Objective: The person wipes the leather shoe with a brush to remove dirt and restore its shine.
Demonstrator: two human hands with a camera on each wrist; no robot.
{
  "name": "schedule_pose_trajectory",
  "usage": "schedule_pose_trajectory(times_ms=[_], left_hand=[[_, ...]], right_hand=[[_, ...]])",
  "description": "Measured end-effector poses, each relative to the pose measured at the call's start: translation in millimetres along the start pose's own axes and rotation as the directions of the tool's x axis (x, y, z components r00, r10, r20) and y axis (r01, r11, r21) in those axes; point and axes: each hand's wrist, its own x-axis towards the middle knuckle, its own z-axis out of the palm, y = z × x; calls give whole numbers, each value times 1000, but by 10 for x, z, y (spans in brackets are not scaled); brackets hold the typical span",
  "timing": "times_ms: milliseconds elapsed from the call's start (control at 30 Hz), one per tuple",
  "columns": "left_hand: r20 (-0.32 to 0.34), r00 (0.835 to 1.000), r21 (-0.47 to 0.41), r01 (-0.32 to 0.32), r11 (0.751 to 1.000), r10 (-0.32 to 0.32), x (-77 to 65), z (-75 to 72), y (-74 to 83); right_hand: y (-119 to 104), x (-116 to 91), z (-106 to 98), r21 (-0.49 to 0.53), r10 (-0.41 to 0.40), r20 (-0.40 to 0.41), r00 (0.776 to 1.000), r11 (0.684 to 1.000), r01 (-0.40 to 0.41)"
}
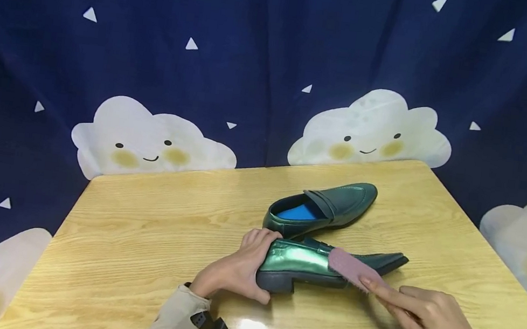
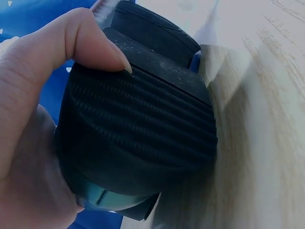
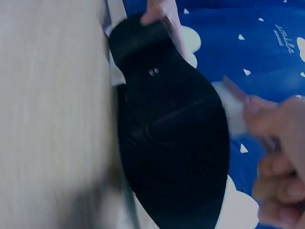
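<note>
A shiny green loafer (image 1: 299,258) lies tipped on its side, its black sole (image 3: 176,129) facing the right wrist camera. My left hand (image 1: 244,265) grips it round the heel end; in the left wrist view the thumb (image 2: 97,52) presses on the ridged black heel (image 2: 143,119). With my right hand (image 1: 431,319) I hold a pink brush (image 1: 351,267) by one end, the forefinger stretched along it. The brush's bristle side lies against the shoe's upper around the middle. Blur softens the brush in the right wrist view.
Just behind stands the matching green loafer (image 1: 344,203), upright with a blue insole (image 1: 299,212), toe pointing right. Both shoes are on a light wooden table (image 1: 155,217). A dark blue curtain (image 1: 237,47) with clouds hangs behind the table's far edge.
</note>
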Motion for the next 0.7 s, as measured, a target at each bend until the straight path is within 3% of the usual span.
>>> schedule_pose_trajectory(times_ms=[133,333,467,533,633,700], left_hand=[[-6,1000,3,14,1000,-14,0,-13,-2],[-7,1000,5,5,1000,-5,-7,-17,4],[-21,1000,-7,0,1000,0,-8,-24,2],[-18,1000,-9,-2,1000,2,-7,-18,3],[-10,1000,-19,0,1000,0,-8,-8,7],[-14,1000,-25,5,1000,-5,-6,-9,16]], right_hand=[[56,16,-16,-115,49,-74,996,992,-58],[21,-27,-32,-43,35,9,999,999,-34],[66,-49,-50,-106,100,-76,992,989,-108],[75,-69,-54,-71,100,-87,991,992,-106],[52,-97,-39,56,41,-31,999,998,-39],[48,-103,-43,80,36,-2,999,996,-36]])
